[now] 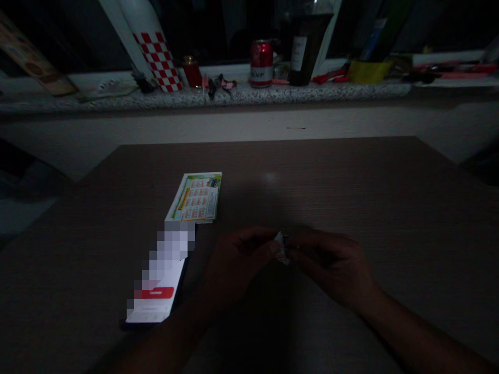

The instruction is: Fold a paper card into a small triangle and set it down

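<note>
Over the dark wooden table (331, 187), both hands meet at a small folded piece of printed paper (280, 249). My left hand (237, 265) pinches it between thumb and fingers. From the other side, the fingertips of my right hand (335, 262) close on the paper's right edge. The paper is pale with faint print, and its exact shape is hard to make out in the dim light. To the left of my left hand lies a lit smartphone (175, 280), its screen partly blurred. Just beyond the phone rests a small stack of printed calendar cards (197, 200).
Behind the table runs a granite windowsill (234, 96). On it stand a red-and-white checkered bottle (159, 62), a red can (261, 65), a dark cup with a label (306, 52), a yellow container (368, 71) and assorted small items.
</note>
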Available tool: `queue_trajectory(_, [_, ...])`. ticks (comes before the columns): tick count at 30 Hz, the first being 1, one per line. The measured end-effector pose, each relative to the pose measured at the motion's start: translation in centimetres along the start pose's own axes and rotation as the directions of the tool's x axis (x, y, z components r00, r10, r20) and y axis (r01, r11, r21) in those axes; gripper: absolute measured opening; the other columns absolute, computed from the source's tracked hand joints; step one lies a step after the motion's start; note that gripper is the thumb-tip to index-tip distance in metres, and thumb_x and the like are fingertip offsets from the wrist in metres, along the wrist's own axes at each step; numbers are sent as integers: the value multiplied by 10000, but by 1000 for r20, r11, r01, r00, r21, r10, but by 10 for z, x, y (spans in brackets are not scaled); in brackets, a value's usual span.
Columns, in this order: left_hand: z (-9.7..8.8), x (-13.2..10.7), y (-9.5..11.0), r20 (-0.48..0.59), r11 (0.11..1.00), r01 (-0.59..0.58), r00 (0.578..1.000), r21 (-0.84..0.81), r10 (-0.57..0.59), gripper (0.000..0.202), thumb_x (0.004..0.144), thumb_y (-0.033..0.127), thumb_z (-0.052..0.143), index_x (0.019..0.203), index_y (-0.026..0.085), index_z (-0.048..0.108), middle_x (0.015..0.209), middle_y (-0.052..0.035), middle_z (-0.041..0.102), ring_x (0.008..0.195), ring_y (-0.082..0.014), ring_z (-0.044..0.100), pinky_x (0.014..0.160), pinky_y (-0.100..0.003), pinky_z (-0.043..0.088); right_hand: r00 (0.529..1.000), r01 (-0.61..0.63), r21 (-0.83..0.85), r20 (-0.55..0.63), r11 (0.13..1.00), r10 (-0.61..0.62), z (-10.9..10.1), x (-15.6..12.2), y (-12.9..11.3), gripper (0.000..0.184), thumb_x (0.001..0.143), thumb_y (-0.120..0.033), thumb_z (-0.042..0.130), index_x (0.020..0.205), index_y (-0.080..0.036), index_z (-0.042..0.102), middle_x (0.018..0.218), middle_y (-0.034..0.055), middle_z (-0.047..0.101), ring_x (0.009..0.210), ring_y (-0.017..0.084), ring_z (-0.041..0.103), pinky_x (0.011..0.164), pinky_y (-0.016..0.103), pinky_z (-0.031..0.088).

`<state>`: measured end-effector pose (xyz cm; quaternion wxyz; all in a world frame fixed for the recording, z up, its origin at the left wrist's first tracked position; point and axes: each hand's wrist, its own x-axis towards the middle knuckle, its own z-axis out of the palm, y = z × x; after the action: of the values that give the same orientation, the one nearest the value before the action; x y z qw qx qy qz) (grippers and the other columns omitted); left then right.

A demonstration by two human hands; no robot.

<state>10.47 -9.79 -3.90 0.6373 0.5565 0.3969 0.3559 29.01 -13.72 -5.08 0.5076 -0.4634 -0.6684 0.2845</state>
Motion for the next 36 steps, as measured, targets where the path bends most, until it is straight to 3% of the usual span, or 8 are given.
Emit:
queue_trajectory(4, [2, -2, 6, 18, 984, -73, 997, 163, 71, 79, 823, 214, 654, 845, 173, 717, 811, -17, 714, 785, -154, 663, 727, -262, 515, 997, -62, 10, -35, 998, 62, 3, 0, 1, 187, 784, -188, 707, 969, -213, 718, 837, 33, 769, 698, 160, 722, 630, 253, 600])
queue_trajectory(8, [2, -4, 8, 55, 943, -162, 987, 290, 153, 55, 822, 193, 655, 820, 180, 709, 775, -1, 684, 743, -136, 636, 681, -239, 480, 994, -80, 55, 82, 995, 75, 2, 2, 0, 98, 841, -218, 658, 877, -195, 746, 771, 28, 766, 643, 141, 711, 574, 217, 578])
queue_trajectory(14, [1, -5, 7, 106, 888, -202, 979, 413, 173, 117, 841, 179, 612, 754, 166, 688, 731, -2, 663, 699, -127, 617, 647, -237, 449, 986, -110, 75, 135, 991, 99, 2, 2, 1, 104, 835, -220, 664, 798, -187, 756, 716, 27, 759, 606, 133, 703, 545, 206, 554])
queue_trajectory(21, [4, -10, 10, 137, 809, -265, 964, 525, 227, 153, 871, 211, 579, 760, 150, 664, 711, -2, 623, 655, -115, 577, 599, -225, 402, 989, -101, 68, 112, 993, 93, 1, 0, -5, 105, 822, -190, 675, 747, -168, 747, 666, 20, 750, 553, 118, 686, 500, 175, 514])
queue_trajectory(26, [5, -9, 11, 76, 819, -261, 963, 510, 260, 144, 871, 209, 583, 771, 154, 669, 719, -1, 627, 666, -115, 579, 619, -221, 410, 984, -143, 107, 125, 984, 129, 3, 2, -5, 82, 827, -207, 679, 796, -174, 747, 690, 10, 758, 584, 106, 696, 528, 145, 520])
queue_trajectory(32, [4, -4, 9, 73, 926, -109, 993, 361, 89, 124, 862, 232, 619, 798, 176, 710, 748, 5, 701, 720, -125, 641, 661, -211, 450, 987, -135, 101, 101, 986, 125, 2, 2, -2, 73, 810, -180, 691, 777, -184, 757, 678, 8, 756, 571, 98, 687, 514, 132, 504])
queue_trajectory(36, [2, -4, 8, 60, 899, -135, 991, 417, 121, 126, 845, 219, 644, 755, 175, 721, 712, 10, 693, 676, -113, 622, 621, -201, 429, 975, -199, 190, 135, 961, 175, 3, 2, -1, 87, 824, -205, 676, 776, -183, 745, 686, 10, 752, 599, 99, 686, 545, 141, 522])
